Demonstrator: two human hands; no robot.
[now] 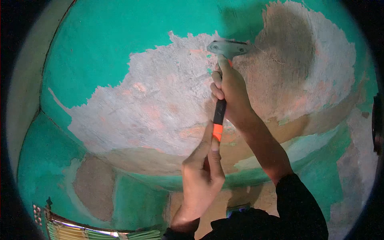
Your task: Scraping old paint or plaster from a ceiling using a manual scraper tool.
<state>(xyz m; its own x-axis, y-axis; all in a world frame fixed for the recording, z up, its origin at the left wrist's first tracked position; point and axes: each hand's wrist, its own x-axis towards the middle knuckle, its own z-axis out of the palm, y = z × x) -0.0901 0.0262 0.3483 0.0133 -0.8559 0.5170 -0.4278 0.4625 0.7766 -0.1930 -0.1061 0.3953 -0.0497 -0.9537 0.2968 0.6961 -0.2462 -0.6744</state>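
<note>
A wide-bladed paint scraper (pixel 229 49) with a metal head and a black-and-orange handle stands nearly upright in the picture. My right hand (pixel 232 87) grips the handle just below the head, its thumb extended along the neck. Lower down, the fingers of my left hand (pixel 202 177) pinch the orange butt end. The blade edge lies against or very close to the wall, by the border between green paint (pixel 120 39) and a large bared patch of whitish-grey plaster (pixel 162 99). Small green flecks of paint remain beside the scraper's neck.
Below the bared patch runs a brownish band (pixel 135 160), then more green wall with a grey-brown patch (pixel 94 187). Green and yellow slats (pixel 99 232) sit at the lower left. A dark object (pixel 377 124) juts in at the right edge.
</note>
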